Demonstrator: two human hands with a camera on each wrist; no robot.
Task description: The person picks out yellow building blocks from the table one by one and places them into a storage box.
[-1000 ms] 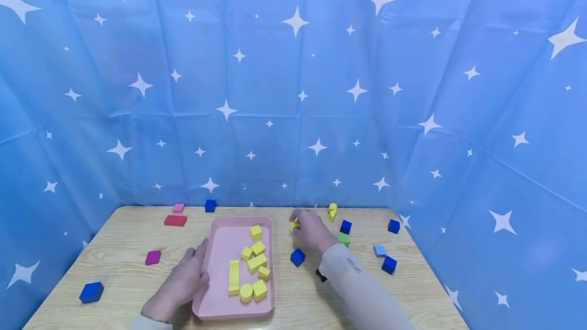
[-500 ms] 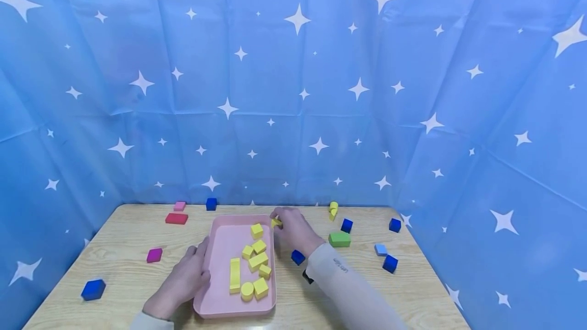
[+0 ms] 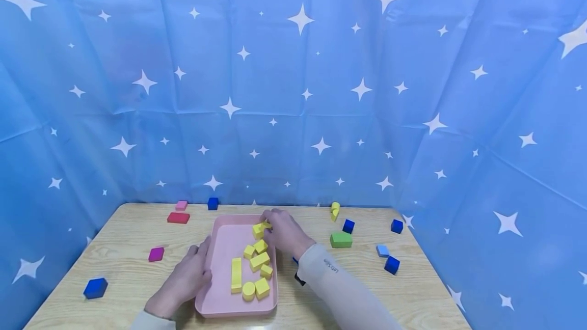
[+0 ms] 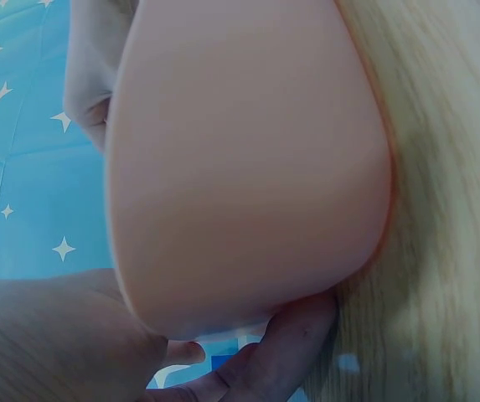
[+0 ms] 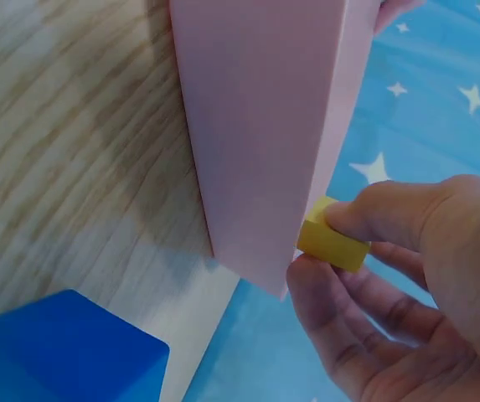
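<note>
My right hand (image 3: 285, 233) is over the far right corner of the pink tray (image 3: 220, 299). Between thumb and fingertips it pinches a small yellow block (image 5: 333, 243), right at the tray's rim in the right wrist view. My left hand (image 3: 187, 274) holds the tray's left side, its thumb at the rim and fingers along the outer wall. Inside the tray lie several yellow blocks, among them a long bar (image 3: 236, 275), a round cylinder (image 3: 248, 291) and a cube (image 3: 262, 288). The left wrist view shows mostly the tray's outer wall (image 4: 248, 167).
Right of the tray are a green block (image 3: 341, 240), dark blue cubes (image 3: 392, 265), a light blue block (image 3: 382, 251) and yellow pieces (image 3: 335, 211) at the back. On the left lie red (image 3: 178, 217), pink (image 3: 181, 205), magenta (image 3: 156, 254) and blue (image 3: 95, 287) blocks.
My right hand has carried the yellow block left from the table to over the tray's far right corner. The green block has come into full view. My left hand stays on the tray.
</note>
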